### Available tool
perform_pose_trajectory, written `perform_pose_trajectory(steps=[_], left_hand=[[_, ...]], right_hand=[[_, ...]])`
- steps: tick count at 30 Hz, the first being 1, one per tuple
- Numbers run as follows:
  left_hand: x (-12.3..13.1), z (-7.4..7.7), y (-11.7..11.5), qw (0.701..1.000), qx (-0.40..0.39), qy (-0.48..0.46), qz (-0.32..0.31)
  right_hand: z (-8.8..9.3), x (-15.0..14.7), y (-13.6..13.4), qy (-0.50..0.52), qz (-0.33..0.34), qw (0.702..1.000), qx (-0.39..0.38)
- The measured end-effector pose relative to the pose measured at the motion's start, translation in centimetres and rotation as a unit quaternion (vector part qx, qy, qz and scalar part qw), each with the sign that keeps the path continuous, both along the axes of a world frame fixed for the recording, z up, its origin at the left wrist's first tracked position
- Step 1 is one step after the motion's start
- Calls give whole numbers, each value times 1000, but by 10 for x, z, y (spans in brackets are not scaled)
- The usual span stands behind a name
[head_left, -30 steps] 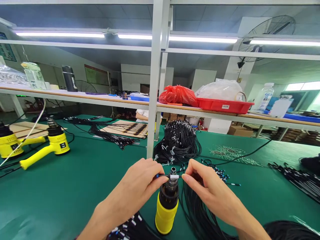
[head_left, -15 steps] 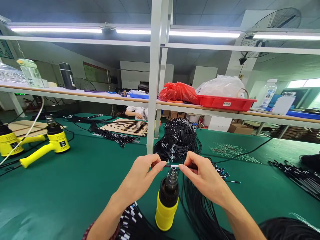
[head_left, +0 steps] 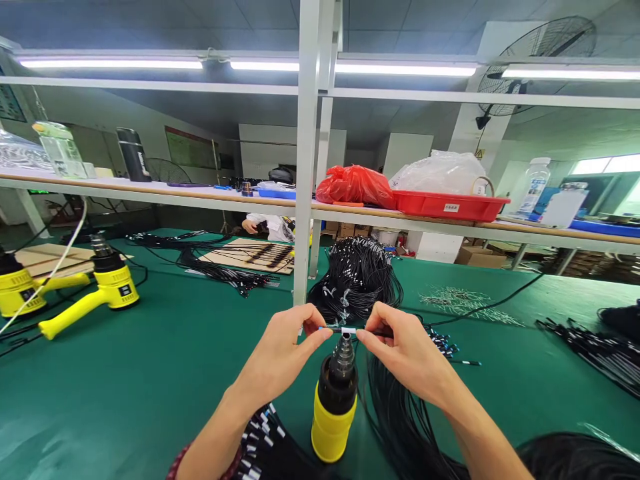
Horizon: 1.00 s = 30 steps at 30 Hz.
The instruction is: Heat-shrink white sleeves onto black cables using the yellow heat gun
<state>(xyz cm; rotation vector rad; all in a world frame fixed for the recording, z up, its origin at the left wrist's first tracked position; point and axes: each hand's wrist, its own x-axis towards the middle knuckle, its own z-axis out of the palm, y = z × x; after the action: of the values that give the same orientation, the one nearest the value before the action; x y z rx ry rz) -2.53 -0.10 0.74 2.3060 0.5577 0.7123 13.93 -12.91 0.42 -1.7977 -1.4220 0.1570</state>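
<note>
Between my two hands a thin black cable with a white sleeve (head_left: 349, 331) is stretched level, just above the nozzle of a yellow heat gun (head_left: 332, 420) that stands upright. My left hand (head_left: 287, 347) pinches the cable's left end, where a bit of blue shows. Thumb and forefinger of my right hand (head_left: 400, 343) close on it just right of the white sleeve. Below my left forearm lies a bundle of black cables with white sleeves (head_left: 263, 427). More black cables (head_left: 400, 413) run down beneath my right hand.
A white post (head_left: 303, 167) rises behind my hands, carrying a shelf with a red tray (head_left: 450, 205). Behind lies a large heap of black cables (head_left: 357, 273). Two more yellow heat guns, one here (head_left: 117, 283), stand at left. A person in white (head_left: 275, 227) works beyond.
The cable has shifted or turned slightly in my fingers, and blue now shows at its left end. The person beyond has moved an arm. The heat gun stays where it was.
</note>
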Motion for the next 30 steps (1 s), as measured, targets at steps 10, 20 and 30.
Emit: perform_pose_trajectory(steps=[10, 20, 30], left_hand=[[0, -3, 3, 999, 16, 43, 2], [-1, -2, 2, 1000, -18, 0, -7], [-1, 0, 2, 1000, 3, 25, 5]], right_hand=[[6, 3, -7, -22, 30, 999, -6], [4, 5, -3, 3, 19, 1000, -8], [4, 5, -5, -10, 23, 1000, -10]])
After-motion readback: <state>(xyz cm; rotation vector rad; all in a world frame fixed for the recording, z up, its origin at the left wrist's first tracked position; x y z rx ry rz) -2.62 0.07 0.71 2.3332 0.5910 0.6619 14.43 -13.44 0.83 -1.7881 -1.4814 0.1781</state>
